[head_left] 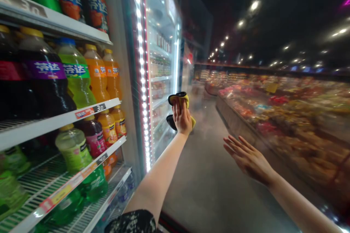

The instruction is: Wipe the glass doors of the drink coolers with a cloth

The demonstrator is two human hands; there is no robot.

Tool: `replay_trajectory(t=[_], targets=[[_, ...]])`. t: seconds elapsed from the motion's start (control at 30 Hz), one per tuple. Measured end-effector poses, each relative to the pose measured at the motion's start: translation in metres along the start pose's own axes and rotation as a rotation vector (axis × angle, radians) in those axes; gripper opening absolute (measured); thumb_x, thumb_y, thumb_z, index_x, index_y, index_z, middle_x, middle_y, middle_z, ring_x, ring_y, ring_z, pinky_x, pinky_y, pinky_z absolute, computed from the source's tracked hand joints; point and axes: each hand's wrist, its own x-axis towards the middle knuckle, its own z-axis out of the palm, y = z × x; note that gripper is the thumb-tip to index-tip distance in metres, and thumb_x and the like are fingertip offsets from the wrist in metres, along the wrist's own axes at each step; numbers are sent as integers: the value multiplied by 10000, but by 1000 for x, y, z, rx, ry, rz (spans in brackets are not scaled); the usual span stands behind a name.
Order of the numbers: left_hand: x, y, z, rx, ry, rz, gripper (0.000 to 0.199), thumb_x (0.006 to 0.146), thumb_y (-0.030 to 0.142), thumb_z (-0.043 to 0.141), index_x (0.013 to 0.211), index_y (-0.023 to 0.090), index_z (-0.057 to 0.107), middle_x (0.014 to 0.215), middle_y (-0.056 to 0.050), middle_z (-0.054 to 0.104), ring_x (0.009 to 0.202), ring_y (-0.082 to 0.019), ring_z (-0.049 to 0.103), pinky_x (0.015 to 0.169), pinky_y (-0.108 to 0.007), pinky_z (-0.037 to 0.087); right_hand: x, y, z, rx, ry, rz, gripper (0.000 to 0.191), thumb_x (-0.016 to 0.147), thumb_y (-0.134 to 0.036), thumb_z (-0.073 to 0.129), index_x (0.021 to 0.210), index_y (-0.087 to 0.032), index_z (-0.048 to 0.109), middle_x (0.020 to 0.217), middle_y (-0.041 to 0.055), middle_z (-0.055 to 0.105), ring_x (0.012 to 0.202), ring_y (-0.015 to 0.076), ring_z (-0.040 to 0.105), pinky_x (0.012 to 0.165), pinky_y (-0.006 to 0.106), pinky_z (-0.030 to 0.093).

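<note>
My left hand (181, 116) is stretched out at the middle of the view, pressing a yellow and black cloth (182, 98) that sticks out above and below the fingers. The cloth is by a glass door (161, 62) with a strip of white lights down its near side; whether it touches the glass I cannot tell. Off to the right, my right hand (247, 158) hangs over the floor with its fingers spread, and nothing is in it.
Cooler shelves (62, 120) with soda bottles and cans, such as an orange bottle (95, 71), fill the left. A long display bin (246, 116) of blurred packaged goods runs along the right. Grey floor (202, 189) lies between them.
</note>
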Motion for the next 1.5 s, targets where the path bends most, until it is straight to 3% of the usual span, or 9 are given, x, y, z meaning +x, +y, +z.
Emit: replay_trajectory(t=[0.13,0.3,0.43,0.6,0.87,0.97,1.13,1.37,1.5], targets=[[-47,53,4,-37,-50,174,578,942,178,563,1508,258,479,1596,-94,437,1511,-279,347,1251,-459,316,-20,6,-5,15,5,10,458,977,-78,417,1396,-148,589,1536,75,514,1525,216,302,1297,450,177],[-121,39,-10,-68,-68,320,511,912,196,608,1411,305,589,1474,-76,586,1448,-281,454,1215,-484,372,-60,6,-13,39,12,6,475,954,-52,425,1385,-145,603,1531,71,522,1522,198,307,1302,417,161],[-84,38,-1,-38,39,0,509,976,176,498,1485,192,489,1576,-168,445,1479,-341,394,1180,-589,387,-92,14,-25,14,-2,66,470,964,-62,424,1390,-155,598,1540,72,510,1535,202,274,1300,430,171],[-50,104,24,-19,57,-67,577,1009,186,435,1575,147,331,1653,-192,289,1533,-354,274,1200,-599,346,-108,23,-27,5,-13,140,508,954,-47,421,1425,-174,564,1551,74,495,1533,209,282,1279,460,244],[-121,107,-1,-147,-213,668,508,932,160,584,1383,393,599,1376,0,665,1364,-194,547,1215,-383,365,-130,25,-21,39,-56,118,540,924,-23,429,1428,-164,564,1563,74,477,1513,222,332,1248,457,316],[-73,107,2,-101,-158,373,512,942,166,550,1425,332,572,1480,-42,584,1433,-231,473,1221,-423,362,-142,35,-32,35,-61,130,542,927,-40,446,1444,-168,549,1562,70,480,1518,226,321,1254,460,303],[-9,188,35,-65,-55,18,629,977,178,459,1591,207,320,1667,-108,294,1562,-289,209,1282,-529,203,-156,47,-48,34,-74,191,554,927,-60,465,1464,-182,528,1566,71,475,1518,227,321,1261,473,289],[-115,190,15,-198,-307,613,496,978,220,511,1442,393,541,1403,39,646,1396,-159,515,1251,-314,299,-179,40,-48,12,-104,220,595,892,-21,447,1451,-201,539,1577,68,462,1508,223,344,1251,489,300],[-103,178,10,-140,-282,552,522,934,174,573,1418,369,576,1448,-11,614,1428,-233,484,1245,-433,329,-188,43,-52,-17,-141,231,597,878,-13,456,1440,-190,545,1589,65,447,1516,230,326,1249,500,296]])
